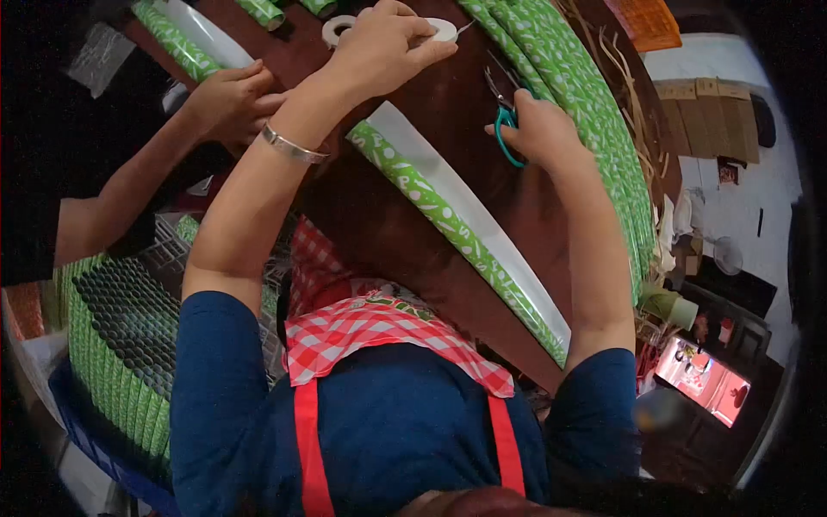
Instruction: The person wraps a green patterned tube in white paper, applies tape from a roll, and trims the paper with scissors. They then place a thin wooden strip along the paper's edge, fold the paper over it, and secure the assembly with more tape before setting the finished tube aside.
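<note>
The brown desk [457,112] carries massed green rolls [594,138] along its right edge. A single printed roll [452,226] slants along the near edge, bodyward of both hands, its upper end closest to the left hand [392,43], whose grip over white tape [445,31] is hidden. The right hand [544,129] holds teal scissors [505,138]. The roll's print includes an S; no brand is legible.

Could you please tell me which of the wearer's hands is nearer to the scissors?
The right hand: it is holding the scissors. The left hand is apart from them, at the white tape.
</note>
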The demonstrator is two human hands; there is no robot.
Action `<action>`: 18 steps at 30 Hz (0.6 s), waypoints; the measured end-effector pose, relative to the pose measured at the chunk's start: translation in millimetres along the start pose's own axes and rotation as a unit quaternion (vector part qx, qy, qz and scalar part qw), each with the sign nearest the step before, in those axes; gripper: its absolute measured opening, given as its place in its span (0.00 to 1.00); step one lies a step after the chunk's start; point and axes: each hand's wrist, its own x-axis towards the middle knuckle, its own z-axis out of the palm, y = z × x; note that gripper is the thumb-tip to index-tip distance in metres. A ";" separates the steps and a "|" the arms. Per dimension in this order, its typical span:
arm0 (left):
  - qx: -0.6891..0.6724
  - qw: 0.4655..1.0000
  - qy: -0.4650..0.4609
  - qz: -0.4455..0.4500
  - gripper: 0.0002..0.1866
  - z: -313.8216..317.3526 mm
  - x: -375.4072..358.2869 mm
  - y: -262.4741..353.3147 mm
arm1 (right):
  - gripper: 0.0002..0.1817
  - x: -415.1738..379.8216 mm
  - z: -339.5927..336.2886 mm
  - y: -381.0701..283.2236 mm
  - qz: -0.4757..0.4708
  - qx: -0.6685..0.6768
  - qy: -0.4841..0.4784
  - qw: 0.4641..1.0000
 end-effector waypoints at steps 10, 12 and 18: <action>0.149 0.986 0.043 0.067 0.19 36.3 8.1 11.3 | 0.21 -90.8 41.4 50.9 -0.008 0.056 0.007 0.998; 0.183 0.979 0.059 0.074 0.19 31.8 0.0 6.1 | 0.19 -121.5 47.1 41.8 -0.015 0.064 0.176 0.982; -0.068 0.963 -0.191 0.180 0.20 9.2 -77.5 65.8 | 0.18 -237.6 78.2 9.1 -0.011 0.213 0.261 0.941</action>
